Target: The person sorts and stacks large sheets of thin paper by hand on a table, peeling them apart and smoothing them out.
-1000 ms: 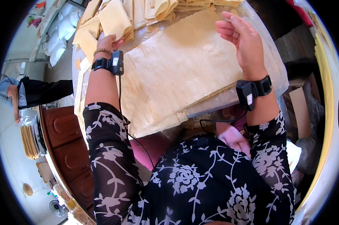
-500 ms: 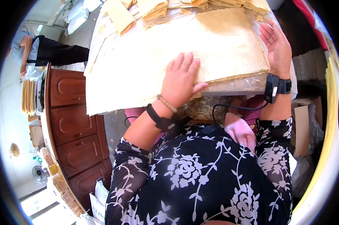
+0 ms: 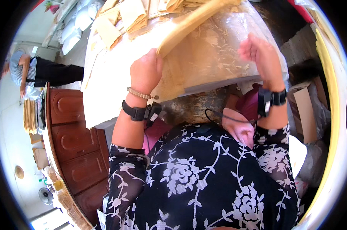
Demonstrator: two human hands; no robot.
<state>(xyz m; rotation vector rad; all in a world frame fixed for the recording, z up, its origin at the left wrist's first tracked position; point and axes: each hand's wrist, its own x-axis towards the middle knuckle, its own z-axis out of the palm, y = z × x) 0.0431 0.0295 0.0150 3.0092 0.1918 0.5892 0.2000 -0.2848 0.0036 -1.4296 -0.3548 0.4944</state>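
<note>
My left hand (image 3: pixel 146 71) is closed on the near left end of a tan, rough-edged sheet (image 3: pixel 194 23). The sheet is raised and seen nearly edge-on, slanting away to the far right; its far end reaches the top of the picture. My right hand (image 3: pixel 261 57) hangs above the right side of the table, apart from the sheet. Its fingers are blurred, loosely bent and partly apart, with nothing seen in them. Below lies the table top (image 3: pixel 219 50), strewn with pale flakes. To the left of my left hand, a pale sheet layer is washed out by glare.
Folded tan pieces (image 3: pixel 133 15) lie along the far left of the table. At the left stand a brown cabinet (image 3: pixel 75 138) and a person in dark trousers (image 3: pixel 58 67). An opened cardboard box (image 3: pixel 306 111) is at the right. A cable (image 3: pixel 215 117) hangs from my right wrist device.
The sheet that lay flat under my left hand is now gripped and lifted at its left end, baring the flake-strewn surface. My right hand has moved slightly left, its fingers more bent.
</note>
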